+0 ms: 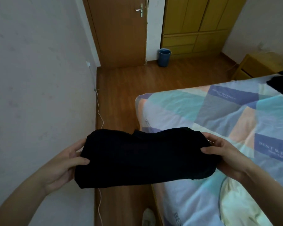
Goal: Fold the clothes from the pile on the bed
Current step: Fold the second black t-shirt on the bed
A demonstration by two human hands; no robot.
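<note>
Head view puts the folded black garment right in front of you, held in the air above the near corner of the bed and the wooden floor. Your left hand grips its left end, thumb on top and fingers curled beneath. Your right hand grips the right end the same way. More dark clothes lie at the bed's far right edge. A blue bin stands by the door, and a white cable hangs down the wall.

Folded black garment, held level, partly over bed corner
</note>
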